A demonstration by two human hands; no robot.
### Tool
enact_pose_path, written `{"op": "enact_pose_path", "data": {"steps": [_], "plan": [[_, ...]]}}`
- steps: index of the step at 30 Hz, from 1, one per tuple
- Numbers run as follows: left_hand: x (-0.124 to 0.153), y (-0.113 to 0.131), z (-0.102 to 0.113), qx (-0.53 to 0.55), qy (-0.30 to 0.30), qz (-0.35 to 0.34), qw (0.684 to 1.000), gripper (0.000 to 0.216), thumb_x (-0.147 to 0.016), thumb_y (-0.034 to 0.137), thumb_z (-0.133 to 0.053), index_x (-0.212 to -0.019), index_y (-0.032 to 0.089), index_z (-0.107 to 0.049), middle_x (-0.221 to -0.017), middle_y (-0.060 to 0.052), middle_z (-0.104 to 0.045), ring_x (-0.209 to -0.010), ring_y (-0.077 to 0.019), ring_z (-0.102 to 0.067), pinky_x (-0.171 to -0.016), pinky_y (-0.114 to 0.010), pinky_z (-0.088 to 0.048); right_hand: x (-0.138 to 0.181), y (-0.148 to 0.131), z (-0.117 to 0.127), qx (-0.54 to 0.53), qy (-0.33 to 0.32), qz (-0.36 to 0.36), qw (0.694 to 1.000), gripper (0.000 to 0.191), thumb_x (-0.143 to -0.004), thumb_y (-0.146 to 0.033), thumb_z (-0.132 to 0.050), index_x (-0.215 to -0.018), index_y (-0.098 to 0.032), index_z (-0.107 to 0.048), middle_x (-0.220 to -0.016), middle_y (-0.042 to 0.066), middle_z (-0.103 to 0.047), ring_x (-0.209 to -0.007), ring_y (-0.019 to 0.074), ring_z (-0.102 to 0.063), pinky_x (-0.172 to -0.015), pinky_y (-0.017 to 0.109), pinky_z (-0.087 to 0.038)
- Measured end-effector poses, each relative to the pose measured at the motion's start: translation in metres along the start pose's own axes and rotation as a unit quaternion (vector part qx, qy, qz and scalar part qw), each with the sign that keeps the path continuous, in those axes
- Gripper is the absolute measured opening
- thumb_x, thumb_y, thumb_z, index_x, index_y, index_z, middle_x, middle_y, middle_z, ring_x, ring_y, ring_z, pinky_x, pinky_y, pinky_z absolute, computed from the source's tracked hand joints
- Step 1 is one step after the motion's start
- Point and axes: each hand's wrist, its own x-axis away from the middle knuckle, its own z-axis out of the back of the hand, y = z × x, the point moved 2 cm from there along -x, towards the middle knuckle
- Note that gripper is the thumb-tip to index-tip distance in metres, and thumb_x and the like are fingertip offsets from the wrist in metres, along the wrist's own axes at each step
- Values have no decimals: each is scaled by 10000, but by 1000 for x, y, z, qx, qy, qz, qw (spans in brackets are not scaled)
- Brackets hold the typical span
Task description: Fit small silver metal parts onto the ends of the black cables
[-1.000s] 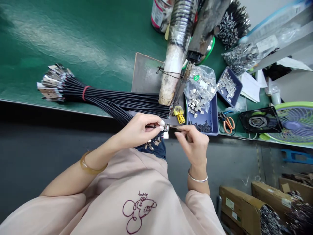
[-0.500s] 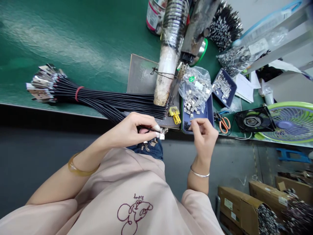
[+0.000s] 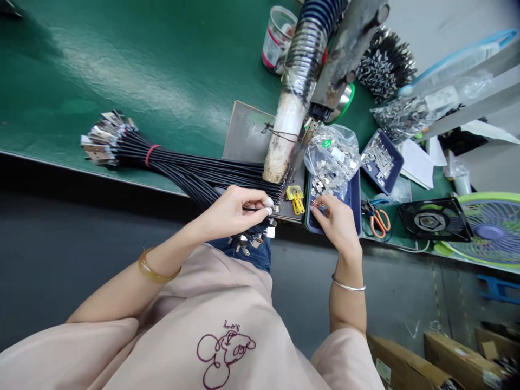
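My left hand [image 3: 242, 210] is closed in a pinch on a thin black cable [image 3: 251, 209] at the bench edge. The cable's small light-coloured tip [image 3: 277, 208] shows just past my fingers. Over the near end of a blue tray [image 3: 356, 208], my right hand [image 3: 336, 219] has its thumb and index finger pinched together; anything between them is too small to make out. A bundle of black cables [image 3: 195, 165], tied with a red band [image 3: 151, 155], lies behind my left hand. Cables with silver metal connectors [image 3: 271, 232] hang over my lap.
A duct hose [image 3: 290, 103] and a metal arm [image 3: 340, 65] come down over the bench. A yellow tool [image 3: 298, 200] lies between my hands. Further right are a small parts tray [image 3: 382, 161], orange-handled pliers [image 3: 381, 223], a black fan [image 3: 433, 219] and a green fan [image 3: 493, 230].
My left hand has moved towards the cable ends on the bench, and the silver connector at its fingertips now hangs below. My right hand's pinch has shifted within the tray. The view has shifted.
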Motion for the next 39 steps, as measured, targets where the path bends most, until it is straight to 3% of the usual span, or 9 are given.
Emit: {"op": "enact_pose_path", "data": {"steps": [3, 5, 7, 11, 20, 32, 39], "plan": [[0, 2, -2, 17, 20, 21, 999, 128, -812, 196, -609, -719, 124, -658, -582, 20, -534, -527, -73, -435, -495, -191, -327, 10, -4, -4, -66, 114, -65, 989, 143, -901, -303, -611, -807, -195, -619, -714, -27, -633, -477, 78, -394, -522, 248, -333], [0, 2, -4, 25, 39, 25, 999, 109, -792, 183, -615, -702, 126, -641, -584, 23, -522, -529, -71, -425, -496, -190, -327, 19, -13, -6, -156, 228, -114, 954, 168, -900, -340, -627, -824, -191, -616, -732, -16, -655, -448, 64, -386, -471, 237, -304], [-1, 3, -6, 29, 60, 24, 998, 95, -769, 169, -620, -682, 132, -621, -597, 24, -520, -539, -71, -424, -501, -189, -336, 28, -28, -10, -243, 294, -125, 916, 159, -873, -335, -672, -827, -192, -618, -789, 10, -683, -515, 79, -497, -476, 224, -344], [-2, 2, -9, 23, 71, 26, 997, 99, -744, 150, -624, -654, 141, -582, -607, 33, -495, -547, -67, -402, -490, -182, -317, 33, -60, -26, -334, 224, -104, 910, 93, -844, -292, -720, -846, -205, -687, -837, 16, -690, -599, 95, -568, -492, 224, -388], [0, -1, -9, 27, 56, 29, 998, 108, -749, 149, -619, -663, 151, -554, -601, 56, -443, -544, -63, -355, -499, -185, -318, 19, -84, -55, -293, 170, -80, 937, 251, -981, -335, -552, -805, -200, -670, -761, 0, -677, -685, 123, -607, -632, 260, -456], [0, -2, -7, -7, 45, 1, 999, 104, -762, 111, -594, -665, 132, -564, -590, 56, -441, -556, -57, -347, -498, -181, -283, 22, -88, -54, -286, 152, -83, 942, 258, -986, -351, -542, -810, -197, -653, -717, -17, -617, -625, 107, -517, -591, 251, -395], [0, -2, -5, -38, 28, -26, 999, 129, -768, 111, -614, -649, 128, -568, -562, 64, -415, -537, -51, -326, -488, -180, -267, 18, -95, -53, -190, 205, -32, 959, 289, -965, -279, -590, -690, -189, -583, -623, -55, -496, -558, 71, -410, -568, 233, -353]]}}
